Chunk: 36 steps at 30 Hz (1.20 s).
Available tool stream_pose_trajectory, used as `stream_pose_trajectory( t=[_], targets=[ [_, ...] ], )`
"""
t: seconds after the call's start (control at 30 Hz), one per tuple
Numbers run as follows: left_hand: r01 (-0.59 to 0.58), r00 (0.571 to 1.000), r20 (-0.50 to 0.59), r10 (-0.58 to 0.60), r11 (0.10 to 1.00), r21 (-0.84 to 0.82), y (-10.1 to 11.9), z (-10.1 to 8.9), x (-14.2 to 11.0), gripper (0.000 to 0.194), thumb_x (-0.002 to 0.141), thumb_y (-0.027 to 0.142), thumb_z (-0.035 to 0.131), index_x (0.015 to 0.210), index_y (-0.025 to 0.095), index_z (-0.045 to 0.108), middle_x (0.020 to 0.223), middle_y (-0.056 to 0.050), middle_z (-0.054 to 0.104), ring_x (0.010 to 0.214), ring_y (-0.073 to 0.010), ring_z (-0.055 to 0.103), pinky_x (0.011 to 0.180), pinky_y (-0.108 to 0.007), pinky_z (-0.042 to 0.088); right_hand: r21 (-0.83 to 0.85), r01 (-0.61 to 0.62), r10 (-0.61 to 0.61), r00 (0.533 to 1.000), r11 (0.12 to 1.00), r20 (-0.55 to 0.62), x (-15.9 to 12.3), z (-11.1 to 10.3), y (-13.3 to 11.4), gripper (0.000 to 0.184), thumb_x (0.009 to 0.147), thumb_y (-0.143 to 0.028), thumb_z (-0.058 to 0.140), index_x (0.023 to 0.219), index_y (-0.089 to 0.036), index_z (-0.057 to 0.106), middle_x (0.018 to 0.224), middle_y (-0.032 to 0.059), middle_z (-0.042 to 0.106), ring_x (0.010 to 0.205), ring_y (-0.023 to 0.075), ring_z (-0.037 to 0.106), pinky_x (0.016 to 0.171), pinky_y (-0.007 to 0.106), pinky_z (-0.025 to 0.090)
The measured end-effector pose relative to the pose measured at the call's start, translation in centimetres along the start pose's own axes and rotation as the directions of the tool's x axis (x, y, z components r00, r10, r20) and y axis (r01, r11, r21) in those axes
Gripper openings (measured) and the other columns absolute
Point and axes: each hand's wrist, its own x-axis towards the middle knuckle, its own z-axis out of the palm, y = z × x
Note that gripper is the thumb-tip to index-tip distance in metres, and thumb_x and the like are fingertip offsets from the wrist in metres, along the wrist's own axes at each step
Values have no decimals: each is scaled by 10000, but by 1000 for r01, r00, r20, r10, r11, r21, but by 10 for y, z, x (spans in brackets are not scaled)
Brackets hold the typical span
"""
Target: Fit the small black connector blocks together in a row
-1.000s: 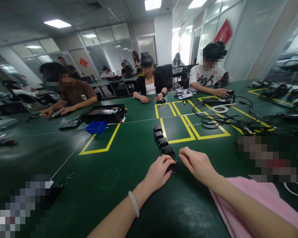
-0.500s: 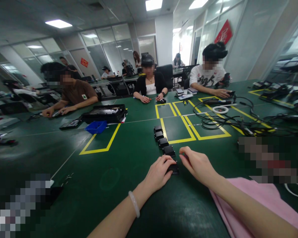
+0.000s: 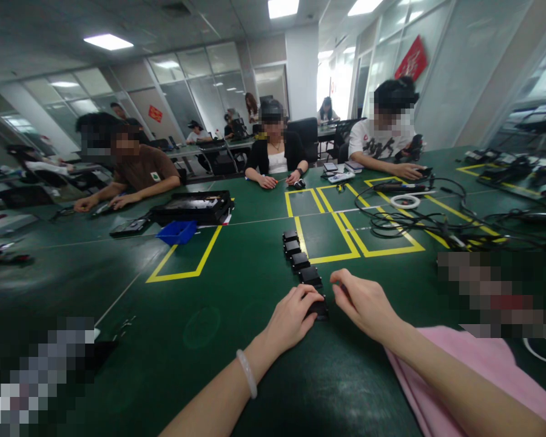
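Several small black rectangular blocks stand in a slightly curved row on the green table (image 3: 255, 364). My left hand (image 3: 287, 315) grips the nearest black block (image 3: 318, 309), fingers over its top and thumb at its near side; much of that block is hidden. Just beyond it sits another black block (image 3: 310, 277), apart from my fingers. To the right, my right hand (image 3: 364, 303) hovers close to the row with its fingers curled in and thumb near the index finger. Whatever lies between those fingertips, if anything, is too small to make out.
A blue bin (image 3: 176, 232) and a black case (image 3: 193, 207) stand at the left. Black cables (image 3: 391, 224) lie at the right. Yellow tape (image 3: 332, 260) marks rectangles beyond the row. Pink cloth (image 3: 464, 370) lies under my right forearm. Several people sit around the table.
Almost nothing differs. My right hand has shifted very slightly to the right; my left hand stays on the nearest block.
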Motion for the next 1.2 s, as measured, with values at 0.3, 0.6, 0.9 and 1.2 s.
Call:
stream_pose_trajectory(
  t=[0.3,0.6,0.9,1.2],
  targets=[
    [-10,1000,-10,10,1000,1,0,1,0,390,803,86,563,1147,253,484,1197,-34,484,1077,-202,500,929,-363,456,34,7,-7,1000,999,12,1,-1,0,127,954,-247,384,970,-196,499,787,7,627,681,127,604,635,229,385],
    [-5,1000,-7,5,1000,1,0,1,1,393,801,82,569,1145,251,483,1200,-30,487,1080,-199,494,934,-356,450,-11,23,-23,1000,1000,-10,1,1,1,159,958,-274,387,915,-193,517,727,3,618,634,123,592,605,226,381],
    [-7,1000,-16,7,1000,-8,1,0,0,388,804,85,559,1146,253,482,1198,-36,483,1088,-206,496,941,-371,451,-73,42,-42,999,996,2,0,-2,2,208,955,-292,400,830,-193,534,692,11,613,627,125,579,607,233,372],
    [0,1000,-9,0,1000,0,1,1,0,401,800,80,566,1151,256,484,1191,-33,485,1087,-207,492,950,-373,445,-40,21,-22,999,999,-26,1,1,-1,137,941,-247,388,925,-185,509,704,1,611,619,131,593,604,236,384]
  ],
)
